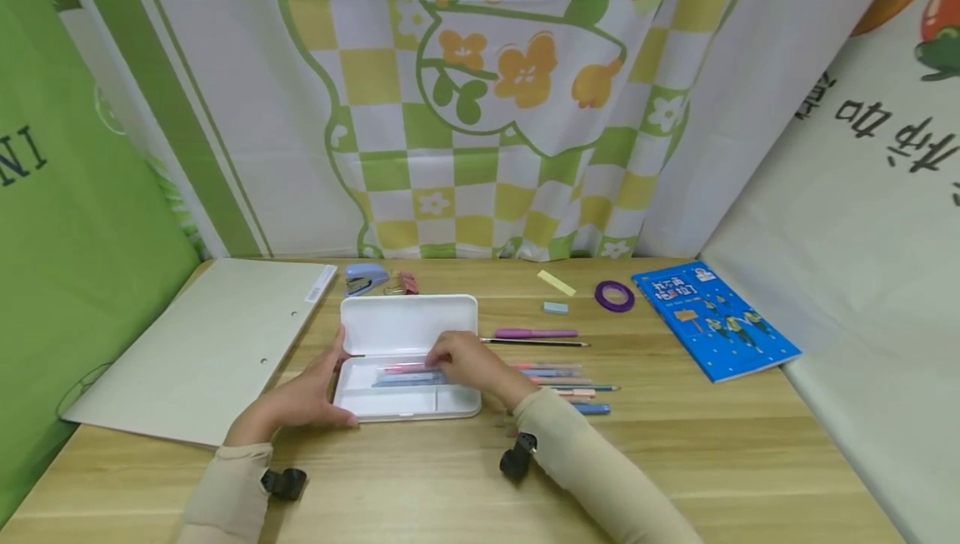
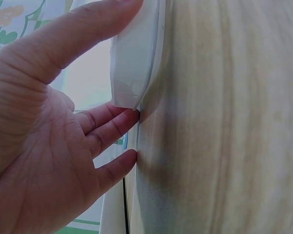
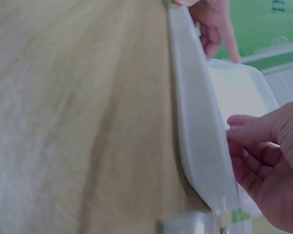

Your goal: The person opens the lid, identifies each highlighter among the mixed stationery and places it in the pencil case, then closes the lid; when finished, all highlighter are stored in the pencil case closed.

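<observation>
An open white pencil case [image 1: 408, 319] lies on the table with its lid leaning back. Several pens [image 1: 405, 376] lie in its back compartment. My left hand [image 1: 311, 390] holds the case at its left end, thumb along the front wall and fingers round the far side; the left wrist view shows the thumb [image 2: 83, 36] against the white wall. My right hand [image 1: 465, 361] reaches into the case over the pens with bent fingers. In the right wrist view, the right hand's [image 3: 268, 161] thumb and forefinger come together behind the case wall; I cannot tell whether they pinch a pen.
More pens [image 1: 562, 377] lie right of the case, partly under my right forearm. Behind them are a purple pen [image 1: 536, 333], a blue eraser [image 1: 556, 308] and purple tape [image 1: 614, 296]. A blue book [image 1: 716, 319] lies right, a large board [image 1: 202, 344] left, a stapler [image 1: 365, 278] behind.
</observation>
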### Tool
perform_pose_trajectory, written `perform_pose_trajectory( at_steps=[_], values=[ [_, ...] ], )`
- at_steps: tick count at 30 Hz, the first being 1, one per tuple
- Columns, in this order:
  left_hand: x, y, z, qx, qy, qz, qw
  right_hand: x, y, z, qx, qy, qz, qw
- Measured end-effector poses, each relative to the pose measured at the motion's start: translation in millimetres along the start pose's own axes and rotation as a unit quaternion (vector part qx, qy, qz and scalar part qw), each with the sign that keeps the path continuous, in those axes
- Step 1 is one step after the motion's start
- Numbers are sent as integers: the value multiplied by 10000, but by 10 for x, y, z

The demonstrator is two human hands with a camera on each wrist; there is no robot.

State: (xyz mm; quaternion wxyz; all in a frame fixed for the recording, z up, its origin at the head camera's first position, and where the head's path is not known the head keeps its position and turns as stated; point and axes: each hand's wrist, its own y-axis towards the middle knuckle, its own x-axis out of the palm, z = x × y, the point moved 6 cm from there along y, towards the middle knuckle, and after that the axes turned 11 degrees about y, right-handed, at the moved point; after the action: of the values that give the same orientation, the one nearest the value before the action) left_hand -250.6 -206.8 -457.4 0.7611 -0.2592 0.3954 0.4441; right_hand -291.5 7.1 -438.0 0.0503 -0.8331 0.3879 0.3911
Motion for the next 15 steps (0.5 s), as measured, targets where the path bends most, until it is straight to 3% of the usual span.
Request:
perform_pose_trajectory(
  at_steps=[4,8,11,15],
  values=[
    [-4,-10,-2,-8,17,-9,10000,-46,-48,106,520,1084,25,9927],
    [-10,-13,-3,2,32,6,10000,-118,-144,180,1095,2115,-8,9712],
    [-14,-9,0,16,21,31,10000,-213,-245,194,1222,2523,-52,9599],
    [-10,-3,4,16,16,13,10000,-437,-452,239,1268,2714,34,9541]
  ],
)
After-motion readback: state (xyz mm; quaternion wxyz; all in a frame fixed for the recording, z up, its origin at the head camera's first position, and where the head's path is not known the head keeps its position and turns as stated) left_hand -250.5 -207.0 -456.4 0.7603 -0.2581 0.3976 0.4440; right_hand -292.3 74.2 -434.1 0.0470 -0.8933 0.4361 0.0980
